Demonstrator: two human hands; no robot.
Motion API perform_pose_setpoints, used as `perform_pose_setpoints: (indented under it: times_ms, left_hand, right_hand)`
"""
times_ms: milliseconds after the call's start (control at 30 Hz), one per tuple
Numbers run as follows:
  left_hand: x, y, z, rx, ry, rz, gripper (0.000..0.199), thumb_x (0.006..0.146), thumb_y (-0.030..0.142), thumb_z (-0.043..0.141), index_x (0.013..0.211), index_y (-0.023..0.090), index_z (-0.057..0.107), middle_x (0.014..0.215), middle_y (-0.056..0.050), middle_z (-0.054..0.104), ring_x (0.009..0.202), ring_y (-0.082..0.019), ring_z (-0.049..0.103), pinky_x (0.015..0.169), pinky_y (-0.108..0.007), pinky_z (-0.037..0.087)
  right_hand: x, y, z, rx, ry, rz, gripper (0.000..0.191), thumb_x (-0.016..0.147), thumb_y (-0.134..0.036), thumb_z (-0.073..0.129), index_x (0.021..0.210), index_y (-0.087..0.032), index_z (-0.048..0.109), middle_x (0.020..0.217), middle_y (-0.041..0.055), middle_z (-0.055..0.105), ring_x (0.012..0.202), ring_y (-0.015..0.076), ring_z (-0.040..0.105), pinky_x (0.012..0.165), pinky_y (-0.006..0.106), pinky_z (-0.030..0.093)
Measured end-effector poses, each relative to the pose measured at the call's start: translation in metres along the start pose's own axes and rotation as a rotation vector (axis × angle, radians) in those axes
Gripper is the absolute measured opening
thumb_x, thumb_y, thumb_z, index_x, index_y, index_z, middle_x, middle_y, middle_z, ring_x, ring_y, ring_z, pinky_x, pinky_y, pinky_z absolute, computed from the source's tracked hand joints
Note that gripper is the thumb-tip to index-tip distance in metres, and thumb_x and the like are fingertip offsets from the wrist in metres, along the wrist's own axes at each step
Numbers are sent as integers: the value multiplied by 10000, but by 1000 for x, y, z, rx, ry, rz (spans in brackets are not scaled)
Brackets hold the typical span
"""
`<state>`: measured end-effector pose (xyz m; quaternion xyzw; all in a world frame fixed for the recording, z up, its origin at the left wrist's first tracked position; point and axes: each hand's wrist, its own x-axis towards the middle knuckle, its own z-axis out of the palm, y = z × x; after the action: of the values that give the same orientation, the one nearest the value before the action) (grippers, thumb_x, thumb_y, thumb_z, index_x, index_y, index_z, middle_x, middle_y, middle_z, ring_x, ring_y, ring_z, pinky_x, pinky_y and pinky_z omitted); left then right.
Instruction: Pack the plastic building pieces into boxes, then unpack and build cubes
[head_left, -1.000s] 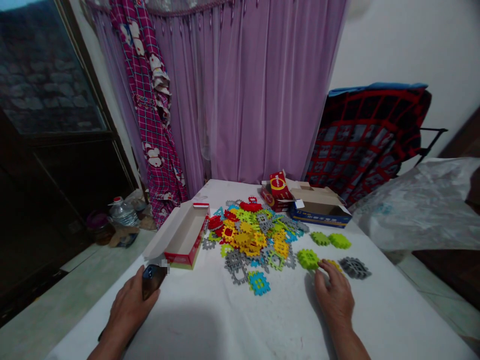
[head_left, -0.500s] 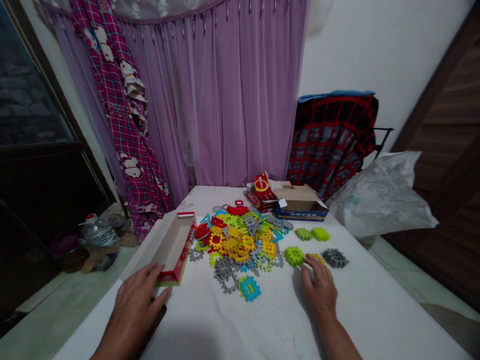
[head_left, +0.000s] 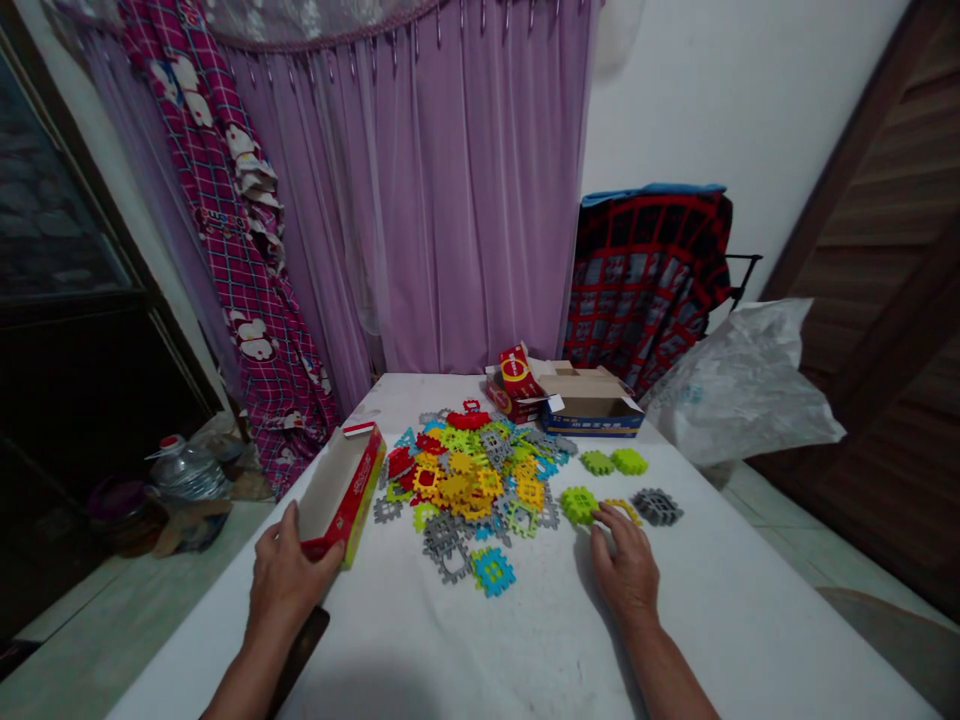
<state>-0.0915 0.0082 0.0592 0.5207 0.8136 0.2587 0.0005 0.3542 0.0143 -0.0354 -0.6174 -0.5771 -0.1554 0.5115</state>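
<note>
At the left, my left hand (head_left: 289, 575) grips the near end of a long, open red box (head_left: 352, 505), thumb on one side and fingers on the other. The box leans to the left, its printed red and yellow-green side showing. My right hand (head_left: 628, 570) rests on the table at the right, fingers apart. Its fingertips are beside a stack of lime-green notched plastic pieces (head_left: 579, 505) and partly cover a yellow piece (head_left: 624, 510). A stack of grey pieces (head_left: 658, 506) lies right of that hand. A mixed pile of interlocking pieces (head_left: 465, 480) lies between my hands.
Two green stacks (head_left: 628, 461) lie farther back. A blue cardboard box (head_left: 592, 418) and a red box (head_left: 517, 385) stand at the far edge. A dark flat object (head_left: 309, 640) lies under my left wrist. A plastic bag (head_left: 750, 385) hangs at the right.
My left hand has closed on the red box and tipped it leftward, so more of its side shows. My right hand stays almost in place. The view has shifted slightly.
</note>
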Motion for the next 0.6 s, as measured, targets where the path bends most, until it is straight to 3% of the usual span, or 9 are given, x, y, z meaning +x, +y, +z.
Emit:
perform_pose_setpoints:
  times_ms: [133, 300, 400, 467, 600]
  left_hand:
    - [2, 1, -11, -122, 108, 1, 913, 711, 518, 531, 1495, 113, 298, 1269, -182, 450, 1262, -367, 463, 1046, -504, 427]
    - [-3, -12, -42, -218, 202, 233, 892, 686, 538, 530, 1472, 155, 356, 1261, -144, 458, 1194, -332, 512, 1037, -506, 452]
    - [-10, -11, -60, -262, 146, 403, 834, 707, 542, 540, 1459, 226, 369, 1295, -111, 485, 1204, -310, 534, 1044, -497, 459]
    - [-17, -3, -64, -283, 88, 517, 788, 737, 516, 543, 1462, 266, 361, 1352, -91, 484, 1240, -298, 529, 1054, -478, 458]
    - [-36, 25, -51, -355, -39, 731, 766, 728, 405, 588, 1457, 288, 382, 1420, -69, 484, 1290, -278, 518, 1052, -405, 474]
  right_hand:
    - [2, -5, -1, 30, 18, -70, 247, 898, -296, 457, 975, -181, 662, 1074, 134, 711, 1010, 263, 635, 896, 457, 492]
    - [19, -36, -4, 108, -70, -145, 253, 911, -307, 487, 1063, -207, 663, 1107, 117, 705, 1046, 262, 639, 915, 459, 496]
    - [46, -70, -14, 162, -247, -259, 358, 889, -336, 549, 1224, -228, 614, 1264, 126, 641, 1171, 271, 584, 971, 463, 471]
    - [70, -93, -25, 163, -399, -371, 571, 838, -385, 630, 1372, -223, 512, 1441, 150, 504, 1311, 300, 471, 1031, 488, 419]
    - [116, -134, -58, 102, -753, -543, 984, 704, -521, 765, 1518, -197, 316, 1586, 184, 272, 1455, 336, 231, 1133, 525, 244]
